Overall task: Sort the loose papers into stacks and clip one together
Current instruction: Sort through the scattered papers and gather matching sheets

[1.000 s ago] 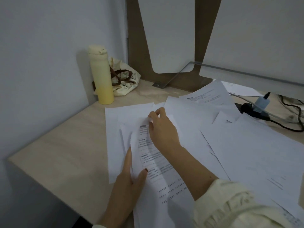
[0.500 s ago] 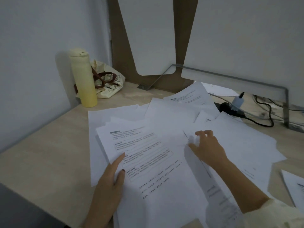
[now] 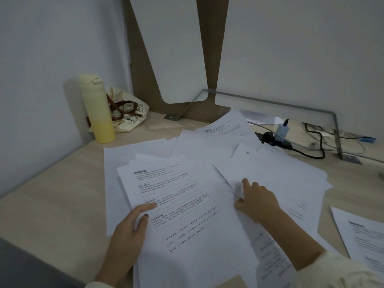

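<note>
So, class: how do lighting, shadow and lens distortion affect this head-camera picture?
Head view: dim, cool, even light, no glare; the bottle throws a soft shadow on the wall to its left; wide-angle distortion splays the back panels; print on the sheet under the left hand is soft, barely legible.

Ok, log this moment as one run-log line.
stage: sorting, nothing clipped | left hand: flat on printed sheet | right hand: fingers at blank sheet corner | papers: loose, overlapping
</note>
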`<state>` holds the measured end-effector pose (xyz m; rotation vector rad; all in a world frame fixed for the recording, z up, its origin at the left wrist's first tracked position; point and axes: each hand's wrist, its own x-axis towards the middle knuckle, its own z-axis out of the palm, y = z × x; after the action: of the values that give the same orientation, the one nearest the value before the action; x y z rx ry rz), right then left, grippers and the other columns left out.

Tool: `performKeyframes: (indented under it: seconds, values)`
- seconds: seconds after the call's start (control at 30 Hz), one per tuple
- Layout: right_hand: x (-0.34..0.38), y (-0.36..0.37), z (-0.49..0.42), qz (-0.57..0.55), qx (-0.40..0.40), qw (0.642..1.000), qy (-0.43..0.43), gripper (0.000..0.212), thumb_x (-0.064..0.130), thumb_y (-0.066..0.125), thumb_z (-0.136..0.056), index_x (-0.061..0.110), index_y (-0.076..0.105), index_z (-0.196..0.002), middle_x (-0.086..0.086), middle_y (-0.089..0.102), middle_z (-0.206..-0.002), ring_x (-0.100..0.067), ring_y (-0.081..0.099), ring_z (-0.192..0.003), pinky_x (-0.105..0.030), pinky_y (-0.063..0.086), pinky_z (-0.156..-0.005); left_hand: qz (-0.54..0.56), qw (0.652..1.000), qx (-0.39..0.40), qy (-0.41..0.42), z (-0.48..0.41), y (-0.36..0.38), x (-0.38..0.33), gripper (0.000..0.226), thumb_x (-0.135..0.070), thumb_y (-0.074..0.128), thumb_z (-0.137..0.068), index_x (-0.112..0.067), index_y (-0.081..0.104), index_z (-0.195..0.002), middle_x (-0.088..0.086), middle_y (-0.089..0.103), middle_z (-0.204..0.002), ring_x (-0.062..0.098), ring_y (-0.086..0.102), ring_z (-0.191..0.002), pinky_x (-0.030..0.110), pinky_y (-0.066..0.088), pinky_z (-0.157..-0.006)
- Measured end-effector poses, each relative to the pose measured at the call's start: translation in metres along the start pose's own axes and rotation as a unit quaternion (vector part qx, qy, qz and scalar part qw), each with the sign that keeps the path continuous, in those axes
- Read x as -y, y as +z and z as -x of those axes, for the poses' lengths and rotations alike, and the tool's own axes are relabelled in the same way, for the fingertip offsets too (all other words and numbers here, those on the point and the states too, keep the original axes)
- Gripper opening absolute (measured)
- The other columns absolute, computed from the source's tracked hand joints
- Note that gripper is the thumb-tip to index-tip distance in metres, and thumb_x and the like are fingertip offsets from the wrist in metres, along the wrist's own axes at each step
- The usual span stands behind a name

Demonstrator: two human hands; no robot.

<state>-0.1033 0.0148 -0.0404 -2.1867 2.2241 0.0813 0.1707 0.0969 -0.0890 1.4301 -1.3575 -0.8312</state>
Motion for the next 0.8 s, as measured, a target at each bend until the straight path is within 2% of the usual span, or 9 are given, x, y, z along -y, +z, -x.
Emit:
performKeyframes:
  seconds: [0.1, 0.17, 0.3, 0.43, 0.5, 0.57, 0.63, 0.7, 0.8]
  values:
    - [0.001, -0.001, -0.005, 0.038, 0.007, 0.999, -0.009, 0.037, 0.023, 0.042, -0.091, 0.012, 0.034, -0.126, -0.009, 0.055, -0.113, -0.025, 0.058, -0.101, -0.026, 0.038, -0.07, 0.016, 1.0, -0.013, -0.019, 0.0, 0.001, -0.003, 0.031, -0.004, 0.044, -0.093, -0.027, 0.063, -0.1, -0.022, 0.062, -0.109, 0.0, 0.055, -0.105, -0.009, 0.035, -0.074]
    - [0.0, 0.001, -0.005, 0.058, -0.001, 0.998, -0.012, 0.032, 0.019, 0.039, -0.093, 0.012, 0.037, -0.124, -0.008, 0.057, -0.11, -0.024, 0.059, -0.102, -0.026, 0.038, -0.072, 0.02, 0.999, -0.017, -0.023, 0.0, 0.002, -0.004, 0.03, -0.004, 0.044, -0.093, -0.025, 0.064, -0.1, -0.013, 0.061, -0.111, -0.002, 0.056, -0.102, -0.009, 0.034, -0.073]
    - [-0.009, -0.01, 0.002, 0.03, -0.027, 0.999, 0.007, 0.025, 0.006, 0.035, -0.093, 0.01, 0.047, -0.115, 0.002, 0.037, -0.066, -0.025, 0.06, -0.084, -0.026, 0.037, -0.065, 0.027, 0.999, -0.014, -0.027, -0.001, 0.001, -0.002, 0.033, -0.004, 0.045, -0.093, -0.031, 0.065, -0.095, -0.04, 0.062, -0.095, -0.004, 0.056, -0.102, 0.0, 0.039, -0.08]
    - [-0.019, -0.054, 0.022, -0.196, -0.112, 0.974, 0.02, 0.019, 0.015, 0.038, -0.097, 0.01, 0.055, -0.101, -0.006, 0.057, -0.075, -0.024, 0.054, -0.069, -0.029, 0.041, -0.06, 0.02, 0.999, -0.007, -0.03, -0.002, 0.0, -0.001, 0.046, -0.006, 0.044, -0.094, -0.048, 0.063, -0.089, -0.032, 0.059, -0.105, -0.004, 0.053, -0.102, 0.013, 0.038, -0.087]
    - [-0.02, -0.084, 0.037, -0.402, -0.096, 0.91, -0.027, 0.014, 0.018, 0.047, -0.095, 0.016, 0.062, -0.096, -0.002, 0.068, -0.082, -0.021, 0.064, -0.069, -0.03, 0.048, -0.061, 0.027, 0.999, -0.001, -0.033, -0.002, 0.001, -0.004, 0.046, -0.006, 0.044, -0.094, -0.046, 0.066, -0.09, -0.02, 0.06, -0.11, 0.001, 0.053, -0.103, 0.011, 0.039, -0.084]
    - [-0.02, -0.11, 0.053, -0.598, -0.018, 0.799, -0.068, 0.015, 0.021, 0.057, -0.087, 0.025, 0.067, -0.098, 0.002, 0.074, -0.087, -0.014, 0.071, -0.07, -0.028, 0.052, -0.062, 0.039, 0.999, 0.003, -0.034, -0.001, 0.001, -0.007, 0.04, -0.005, 0.043, -0.094, -0.04, 0.063, -0.095, -0.011, 0.059, -0.111, 0.008, 0.052, -0.107, 0.009, 0.041, -0.08]
    - [-0.022, -0.125, 0.062, -0.679, 0.055, 0.721, -0.126, 0.033, 0.039, 0.071, -0.07, 0.031, 0.069, -0.102, 0.005, 0.075, -0.091, -0.013, 0.071, -0.074, -0.028, 0.055, -0.062, 0.043, 0.999, 0.001, -0.027, -0.001, 0.001, -0.009, 0.04, -0.004, 0.043, -0.094, -0.041, 0.059, -0.098, -0.009, 0.058, -0.112, 0.012, 0.051, -0.111, 0.014, 0.038, -0.087]
    - [-0.026, -0.128, 0.062, -0.708, 0.095, 0.678, -0.174, 0.059, 0.05, 0.082, -0.048, 0.033, 0.069, -0.103, 0.004, 0.074, -0.091, -0.014, 0.071, -0.073, -0.026, 0.056, -0.058, 0.038, 0.999, 0.004, -0.027, -0.001, 0.0, -0.009, 0.048, -0.005, 0.044, -0.093, -0.047, 0.066, -0.093, -0.014, 0.058, -0.11, 0.012, 0.05, -0.11, 0.02, 0.036, -0.092]
    - [-0.034, -0.122, 0.055, -0.738, 0.119, 0.639, -0.178, 0.072, 0.048, 0.086, -0.042, 0.029, 0.066, -0.108, -0.001, 0.072, -0.091, -0.017, 0.071, -0.073, -0.028, 0.057, -0.055, 0.015, 1.0, 0.007, -0.026, -0.001, -0.001, -0.009, 0.061, -0.007, 0.044, -0.094, -0.066, 0.057, -0.082, -0.035, 0.055, -0.105, 0.007, 0.05, -0.107, 0.02, 0.038, -0.092]
